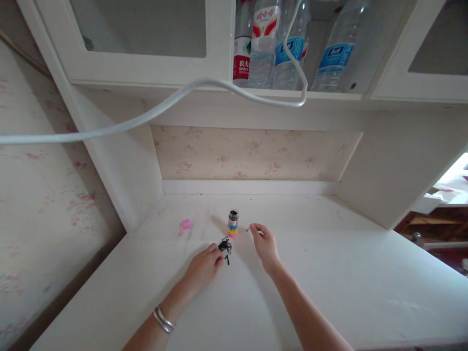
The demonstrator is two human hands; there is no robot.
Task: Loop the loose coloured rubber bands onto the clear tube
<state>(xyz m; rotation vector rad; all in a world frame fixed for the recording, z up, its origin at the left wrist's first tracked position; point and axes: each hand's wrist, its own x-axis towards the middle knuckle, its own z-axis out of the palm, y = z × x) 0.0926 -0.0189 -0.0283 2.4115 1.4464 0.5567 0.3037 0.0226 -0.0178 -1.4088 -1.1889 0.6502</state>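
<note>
A small clear jar (pixel 233 223) with a colourful label stands upright and uncapped, with black content showing inside. Just in front of it lies a loose pile of small black hair ties (pixel 225 245). My left hand (pixel 206 263) rests on the table with curled fingers touching the pile's left edge; what is between those fingertips is hidden. To the right of the jar, my right hand (pixel 262 243) pinches a small black hair tie (pixel 247 229) between thumb and forefinger, held apart from jar and pile. The pink cap (pixel 186 224) lies to the left of the jar.
The white tabletop (pixel 329 282) is enclosed by side panels and a low back ledge. Overhead, several plastic bottles (pixel 265 44) stand in a cabinet. A white cable (pixel 175 100) hangs across the upper view. At left is a flowered wall (pixel 44 204).
</note>
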